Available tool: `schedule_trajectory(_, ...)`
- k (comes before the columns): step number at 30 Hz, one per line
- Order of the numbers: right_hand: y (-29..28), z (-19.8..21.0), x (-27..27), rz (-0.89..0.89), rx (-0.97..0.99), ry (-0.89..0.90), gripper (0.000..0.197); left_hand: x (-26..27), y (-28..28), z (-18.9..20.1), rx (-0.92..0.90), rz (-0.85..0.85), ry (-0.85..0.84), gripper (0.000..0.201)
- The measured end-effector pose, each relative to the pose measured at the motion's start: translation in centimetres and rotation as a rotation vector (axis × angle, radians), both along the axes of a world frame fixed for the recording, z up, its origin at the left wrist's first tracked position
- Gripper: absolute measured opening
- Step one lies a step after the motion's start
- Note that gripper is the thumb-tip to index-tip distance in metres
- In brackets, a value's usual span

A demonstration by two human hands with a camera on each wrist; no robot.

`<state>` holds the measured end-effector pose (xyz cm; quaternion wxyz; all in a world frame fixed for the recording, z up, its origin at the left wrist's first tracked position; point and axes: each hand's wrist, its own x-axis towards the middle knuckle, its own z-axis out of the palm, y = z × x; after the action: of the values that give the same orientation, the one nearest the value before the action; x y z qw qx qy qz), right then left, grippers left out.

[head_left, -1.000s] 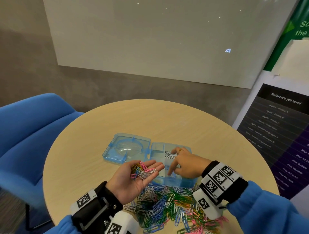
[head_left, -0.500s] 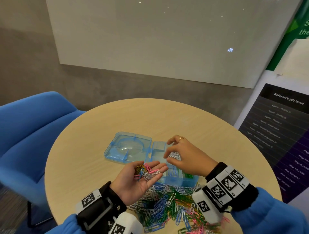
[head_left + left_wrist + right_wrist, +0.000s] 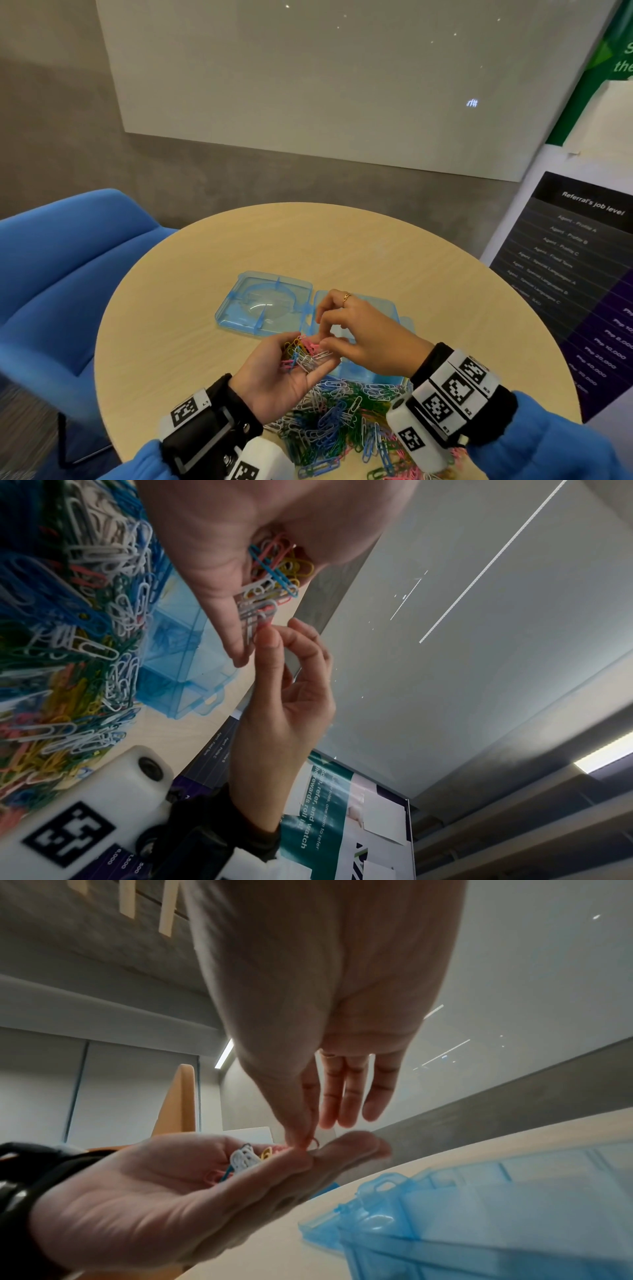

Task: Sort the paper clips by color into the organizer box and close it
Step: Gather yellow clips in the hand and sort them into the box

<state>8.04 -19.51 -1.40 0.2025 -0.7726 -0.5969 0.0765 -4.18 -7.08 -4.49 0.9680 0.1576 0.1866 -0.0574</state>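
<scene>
My left hand (image 3: 308,363) lies palm up over the table's near side and carries a small heap of mixed paper clips (image 3: 303,354) on its relaxed fingers. At the tips of those fingers my right hand (image 3: 323,337) pinches a pink paper clip (image 3: 313,1142) between thumb and forefinger, its other fingers spread. The blue translucent organizer box (image 3: 397,318) lies open just behind the hands, its lid (image 3: 263,305) flat to the left. My right hand hides most of its compartments. A large loose pile of coloured clips (image 3: 342,421) lies on the table below both wrists.
The round wooden table (image 3: 376,246) has bare surface behind and left of the box. A blue armchair (image 3: 68,291) stands at the left, and a dark poster board (image 3: 565,274) leans close to the table's right edge. Behind it is a grey wall.
My right hand has come back from the box compartments, toward me and left, to my left palm, where it now pinches a clip. My left hand has stayed palm up with its heap.
</scene>
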Motion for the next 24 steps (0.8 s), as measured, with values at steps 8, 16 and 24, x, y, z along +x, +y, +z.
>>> schedule_trajectory(8, 0.8, -0.3, -0.8, -0.084, 0.039, 0.11, 0.016, 0.2, -0.4, -0.1, -0.077, 0.014, -0.016, 0.05)
schedule_trajectory(16, 1.5, -0.4, -1.5, -0.088, 0.114, 0.139, 0.008, 0.3, -0.3, -0.3, -0.108, 0.017, -0.026, 0.052)
schedule_trajectory(24, 1.5, -0.2, -1.4, -0.083, 0.053, 0.169, 0.011, -0.2, -0.5, 0.5, -0.107, 0.016, -0.028, 0.041)
